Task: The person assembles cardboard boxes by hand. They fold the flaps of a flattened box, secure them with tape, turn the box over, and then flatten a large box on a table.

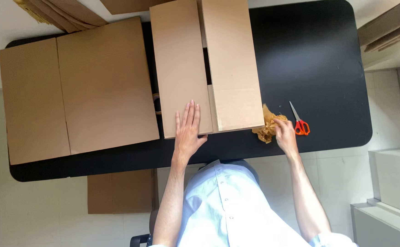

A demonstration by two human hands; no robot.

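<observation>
A brown cardboard box (209,64) stands on the black table (309,59) with its top flaps folded nearly closed. My left hand (187,130) lies flat, fingers spread, on the near edge of the box's left flap. Beside the box's right corner is a crumpled wad of brown paper or tape (266,128), and my right hand (285,135) grips it with curled fingers. Red-handled scissors (298,121) lie just right of that hand.
A flattened cardboard box (76,91) covers the table's left part. A tape roll (156,104) peeks out between the two boxes. More flat cardboard lies at the top left (67,13), at the top right (387,27) and on the floor (120,192).
</observation>
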